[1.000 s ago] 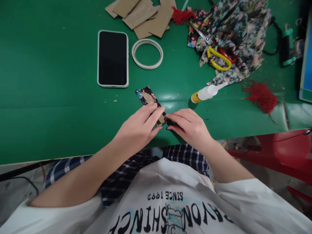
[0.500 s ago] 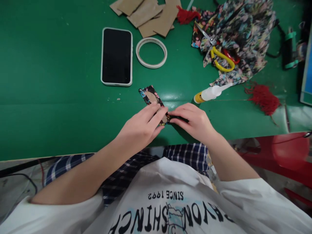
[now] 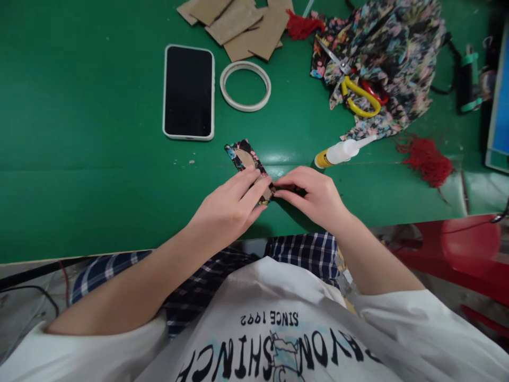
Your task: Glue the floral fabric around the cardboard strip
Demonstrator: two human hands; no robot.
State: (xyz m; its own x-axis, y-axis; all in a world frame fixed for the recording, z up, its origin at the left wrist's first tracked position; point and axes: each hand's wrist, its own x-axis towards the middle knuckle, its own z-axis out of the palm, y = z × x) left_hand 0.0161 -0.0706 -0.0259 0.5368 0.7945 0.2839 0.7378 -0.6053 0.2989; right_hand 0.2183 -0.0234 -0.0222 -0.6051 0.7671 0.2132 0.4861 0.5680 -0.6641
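Note:
A small cardboard piece wrapped in dark floral fabric (image 3: 243, 156) lies on the green table (image 3: 79, 132) near its front edge. My left hand (image 3: 226, 212) presses its fingers flat on the near end of the piece. My right hand (image 3: 316, 196) meets it from the right, fingertips pinched on the fabric edge at that same end. The near end of the piece is hidden under my fingers.
A phone (image 3: 188, 91) lies face up behind the piece, a ring of tape (image 3: 245, 86) beside it. Cardboard scraps (image 3: 242, 24) lie at the back. A glue bottle (image 3: 342, 151), red tassels (image 3: 427, 159), yellow-handled scissors (image 3: 360, 95) and floral cloth (image 3: 382, 48) sit to the right.
My right hand's fingers have curled in tighter on the fabric edge. The left hand and the piece have hardly moved.

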